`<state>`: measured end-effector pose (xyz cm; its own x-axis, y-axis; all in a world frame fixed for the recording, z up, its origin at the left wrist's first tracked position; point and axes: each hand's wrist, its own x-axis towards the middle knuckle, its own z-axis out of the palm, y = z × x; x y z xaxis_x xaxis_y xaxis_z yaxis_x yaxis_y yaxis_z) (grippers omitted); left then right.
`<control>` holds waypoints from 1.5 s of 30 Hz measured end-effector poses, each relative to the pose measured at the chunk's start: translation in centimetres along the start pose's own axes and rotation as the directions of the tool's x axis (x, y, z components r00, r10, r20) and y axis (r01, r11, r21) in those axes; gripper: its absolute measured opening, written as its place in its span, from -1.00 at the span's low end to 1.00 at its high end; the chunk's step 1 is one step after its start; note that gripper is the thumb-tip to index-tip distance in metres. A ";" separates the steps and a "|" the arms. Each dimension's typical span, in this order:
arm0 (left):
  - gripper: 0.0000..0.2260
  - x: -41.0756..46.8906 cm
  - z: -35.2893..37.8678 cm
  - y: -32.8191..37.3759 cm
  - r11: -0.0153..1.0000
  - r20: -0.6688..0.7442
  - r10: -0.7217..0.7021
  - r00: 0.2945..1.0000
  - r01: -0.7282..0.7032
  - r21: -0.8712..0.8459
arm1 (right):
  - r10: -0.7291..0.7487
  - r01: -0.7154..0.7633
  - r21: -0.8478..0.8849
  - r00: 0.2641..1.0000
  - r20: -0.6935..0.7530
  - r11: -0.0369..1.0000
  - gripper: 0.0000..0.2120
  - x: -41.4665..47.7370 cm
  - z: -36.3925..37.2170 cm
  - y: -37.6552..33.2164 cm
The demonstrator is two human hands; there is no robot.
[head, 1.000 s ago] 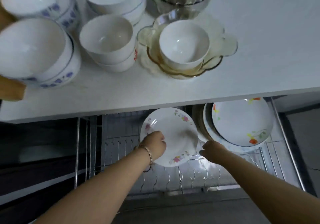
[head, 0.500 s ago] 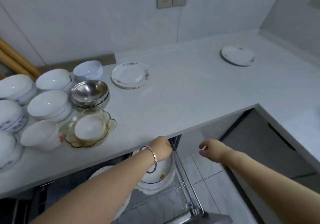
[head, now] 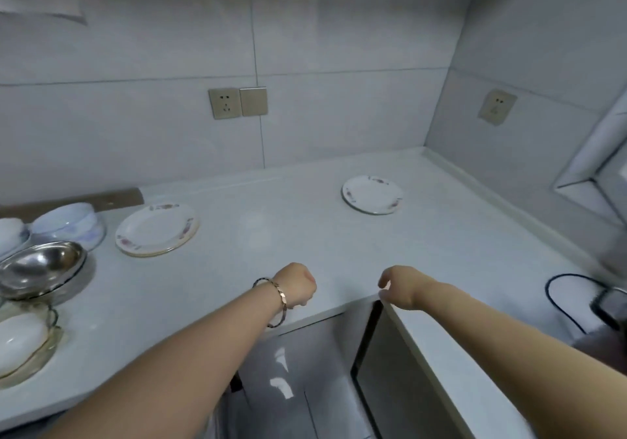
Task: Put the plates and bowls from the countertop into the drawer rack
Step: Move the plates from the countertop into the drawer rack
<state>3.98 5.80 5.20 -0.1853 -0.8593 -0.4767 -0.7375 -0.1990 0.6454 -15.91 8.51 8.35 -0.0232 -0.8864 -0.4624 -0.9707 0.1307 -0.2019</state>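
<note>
My left hand (head: 298, 282), with a bracelet at the wrist, hovers over the front edge of the white countertop (head: 271, 245), fingers loosely curled, holding nothing. My right hand (head: 396, 286) hangs empty beside it, above the counter's inner corner. A stack of floral plates (head: 156, 230) lies at the back left, and a single floral plate (head: 372, 195) lies at the back right. At the left edge are a steel bowl (head: 40, 269), a white and blue bowl (head: 69, 223) and a white bowl in an amber glass dish (head: 20, 340). The drawer rack is out of view.
Wall sockets (head: 237, 103) sit on the tiled back wall. A black cable (head: 563, 291) loops on the right arm of the counter. Below the counter edge are grey cabinet fronts (head: 305, 370).
The view has swung up from the drawer rack to the countertop. Both hands have let go of the plate in the rack and risen, empty, above the counter edge.
</note>
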 end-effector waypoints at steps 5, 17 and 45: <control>-0.76 4.6 0.1 4.1 1.000 -0.042 0.000 0.999 -0.001 -0.005 | 0.018 -0.016 0.033 0.999 -0.043 0.999 -0.63 4.2 -3.6 4.0; -0.78 24.9 -2.8 10.8 1.000 -0.011 -0.011 1.000 0.011 0.026 | 0.148 -0.141 0.165 0.989 -0.028 0.976 -0.69 22.4 -9.9 10.0; -0.78 50.1 -1.2 12.4 0.911 -0.012 -0.312 0.950 0.296 -0.286 | 0.640 -0.409 0.806 0.767 0.050 0.427 -0.79 44.8 -8.6 15.3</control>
<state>-13.65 -40.32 -10.02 0.0617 -0.7598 -0.6472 -0.5414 -0.5702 0.6179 -33.86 -33.01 -8.02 -0.6269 -0.5737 -0.5271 -0.2119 0.7766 -0.5933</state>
